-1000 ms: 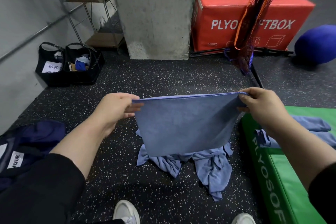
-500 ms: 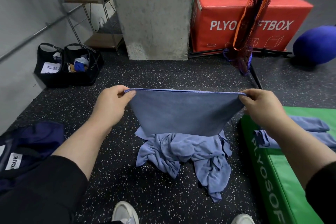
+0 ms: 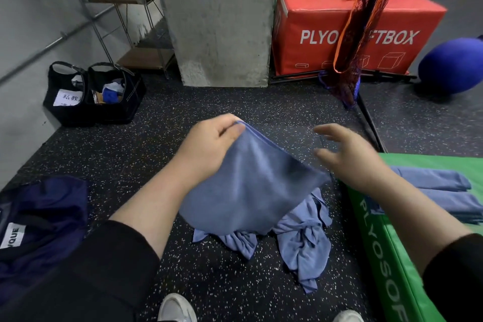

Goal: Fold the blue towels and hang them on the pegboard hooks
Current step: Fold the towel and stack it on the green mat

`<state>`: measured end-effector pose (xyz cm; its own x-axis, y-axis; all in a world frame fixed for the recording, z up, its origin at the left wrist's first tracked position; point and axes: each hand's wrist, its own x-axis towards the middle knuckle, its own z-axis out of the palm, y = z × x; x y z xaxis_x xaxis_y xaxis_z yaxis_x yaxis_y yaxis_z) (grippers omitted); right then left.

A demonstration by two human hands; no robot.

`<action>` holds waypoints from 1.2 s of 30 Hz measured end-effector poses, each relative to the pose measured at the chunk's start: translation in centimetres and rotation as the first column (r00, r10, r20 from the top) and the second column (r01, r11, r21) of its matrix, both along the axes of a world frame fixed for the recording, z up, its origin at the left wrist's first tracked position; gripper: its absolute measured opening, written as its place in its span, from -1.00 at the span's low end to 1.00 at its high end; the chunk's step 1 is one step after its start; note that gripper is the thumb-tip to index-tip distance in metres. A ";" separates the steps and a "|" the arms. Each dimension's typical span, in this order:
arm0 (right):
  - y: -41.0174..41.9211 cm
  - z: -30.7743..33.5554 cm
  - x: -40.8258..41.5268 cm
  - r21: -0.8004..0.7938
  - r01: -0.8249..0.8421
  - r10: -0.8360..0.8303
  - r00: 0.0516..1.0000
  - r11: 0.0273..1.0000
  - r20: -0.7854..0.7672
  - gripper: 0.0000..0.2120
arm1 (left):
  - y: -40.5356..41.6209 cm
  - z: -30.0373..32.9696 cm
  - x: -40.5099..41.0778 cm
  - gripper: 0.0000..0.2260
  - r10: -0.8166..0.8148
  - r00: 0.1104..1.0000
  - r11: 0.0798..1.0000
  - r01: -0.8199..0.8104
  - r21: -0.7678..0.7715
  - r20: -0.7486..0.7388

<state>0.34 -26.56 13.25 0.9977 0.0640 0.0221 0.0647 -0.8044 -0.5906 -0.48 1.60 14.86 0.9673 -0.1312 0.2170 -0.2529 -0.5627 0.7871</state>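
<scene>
Our right hand (image 3: 347, 154) has let go of the towel (image 3: 251, 185) and hangs released with fingers spread, while our left hand (image 3: 209, 149) alone pinches its corner above the floor pile (image 3: 300, 238) (so the next fold is probably starting).

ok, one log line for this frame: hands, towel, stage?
left hand: pinches towel | right hand: open, off towel | stage: mid-fold
</scene>
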 end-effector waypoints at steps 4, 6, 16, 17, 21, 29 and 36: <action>5.0 1.5 -1.4 0.177 -0.294 0.298 0.955 0.939 0.003 -0.37 | -2.7 0.1 -0.4 -0.87 -0.109 0.992 0.994 0.110 0.021 -0.057; 6.5 1.4 -1.4 0.256 -0.327 0.340 0.941 0.910 -0.004 -0.53 | -3.1 0.3 -0.4 -0.87 -0.090 0.990 0.996 0.088 -0.023 -0.109; 6.9 1.1 -0.3 0.447 -0.269 0.265 0.961 0.853 0.073 -0.88 | -0.8 -0.9 -0.6 -0.74 -0.210 0.899 0.978 0.191 -0.086 -0.384; 6.6 1.2 -0.2 0.471 -0.252 0.249 0.966 0.845 0.071 -0.90 | -0.5 -1.4 -0.6 -0.72 -0.213 0.889 0.973 0.229 -0.009 -0.406; 5.2 1.2 0.2 0.478 -0.234 0.272 0.962 0.846 -0.010 -0.91 | -0.3 -1.8 -0.6 -0.73 -0.157 0.931 0.978 0.193 0.080 -0.329; 3.2 2.1 0.3 0.387 -0.074 0.024 0.991 0.919 0.132 -0.82 | 0.6 -1.4 -1.1 -0.71 -0.140 0.948 0.957 0.204 0.207 -0.287; 1.2 1.1 0.3 0.284 0.077 -0.115 0.986 0.956 0.121 -0.84 | 5.0 -2.1 -0.7 -0.77 0.214 0.954 0.842 -0.072 0.534 -0.209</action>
